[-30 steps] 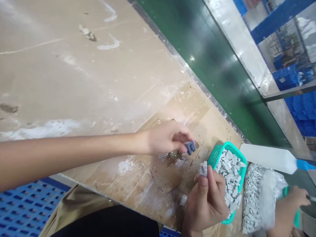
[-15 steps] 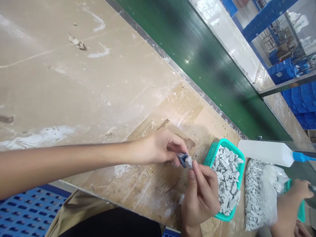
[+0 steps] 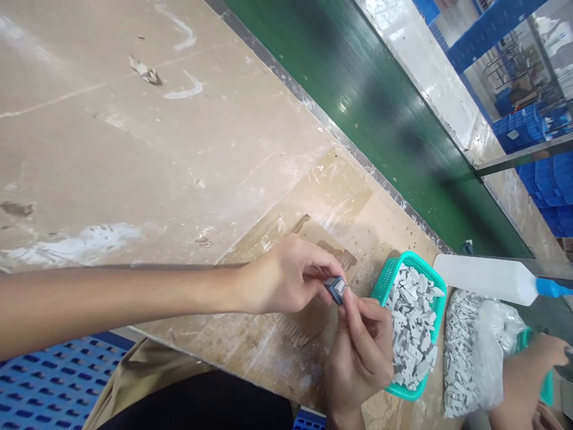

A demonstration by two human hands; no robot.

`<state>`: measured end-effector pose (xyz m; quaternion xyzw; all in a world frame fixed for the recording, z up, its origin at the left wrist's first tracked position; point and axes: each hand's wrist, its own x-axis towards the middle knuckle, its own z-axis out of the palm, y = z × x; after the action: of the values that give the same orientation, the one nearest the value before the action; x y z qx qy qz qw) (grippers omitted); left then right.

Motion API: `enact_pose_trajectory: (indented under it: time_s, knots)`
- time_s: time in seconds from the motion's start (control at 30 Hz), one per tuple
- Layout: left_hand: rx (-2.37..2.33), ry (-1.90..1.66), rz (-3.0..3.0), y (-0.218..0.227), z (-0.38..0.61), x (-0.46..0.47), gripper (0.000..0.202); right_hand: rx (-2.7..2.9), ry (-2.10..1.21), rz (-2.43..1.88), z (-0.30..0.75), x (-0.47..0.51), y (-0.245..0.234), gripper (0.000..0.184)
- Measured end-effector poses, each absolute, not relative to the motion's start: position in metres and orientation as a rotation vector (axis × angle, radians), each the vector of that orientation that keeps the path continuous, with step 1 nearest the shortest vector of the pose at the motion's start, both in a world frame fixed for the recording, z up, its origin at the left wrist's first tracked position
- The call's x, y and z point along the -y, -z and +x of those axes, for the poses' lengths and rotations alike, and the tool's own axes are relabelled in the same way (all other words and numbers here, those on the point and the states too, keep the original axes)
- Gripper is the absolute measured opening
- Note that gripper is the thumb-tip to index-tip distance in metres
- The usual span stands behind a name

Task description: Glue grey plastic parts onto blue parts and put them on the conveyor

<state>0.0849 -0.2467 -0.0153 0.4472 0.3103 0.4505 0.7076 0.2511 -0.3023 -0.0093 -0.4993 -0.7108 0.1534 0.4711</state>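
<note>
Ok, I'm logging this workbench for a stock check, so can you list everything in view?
dark slate-blue plastic part: one, grey-blue, between the hands
pale grey piece: one, pale grey, against that part
teal mesh basket: one, teal, right of the hands
grey pieces: many, pale grey, heaped in the basket
clear plastic bag: one, clear, holding many grey pieces, right of the basket
squeeze bottle: one, white with blue tip, beyond the basket
workbench top: one, scuffed beige, left and centre
green panel: one, dark green, beyond the bench
plastic crates: many, blue, far right
perforated mat: one, blue, bottom left
co-worker's hand: one, bottom right
left hand: one, holding the dark part
right hand: one, pinching the pale piece
</note>
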Motion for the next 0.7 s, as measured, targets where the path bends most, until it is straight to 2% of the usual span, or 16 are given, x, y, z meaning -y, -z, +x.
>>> enact_pose_trajectory:
  time_s: [0.33, 0.43, 0.57, 0.7]
  knots:
    - [-0.784, -0.955, 0.888, 0.001, 0.084, 0.247, 0.030, 1.876, -0.481, -1.176, 0.252, 0.296, 0.005, 0.059]
    - [-0.892, -0.893, 0.899, 0.001, 0.081, 0.244, 0.021, 1.925, -0.539, -1.208, 0.253, 0.293, 0.005, 0.054]
    - [-0.778, -0.803, 0.832, 0.005, 0.074, 0.236, 0.035, 1.882, -0.619, -1.265, 0.259, 0.292, 0.007, 0.046]
    - [-0.679, -0.694, 0.528, 0.004, 0.074, 0.234, 0.029, 1.797, -0.678, -1.231, 0.264, 0.294, 0.013, 0.049]
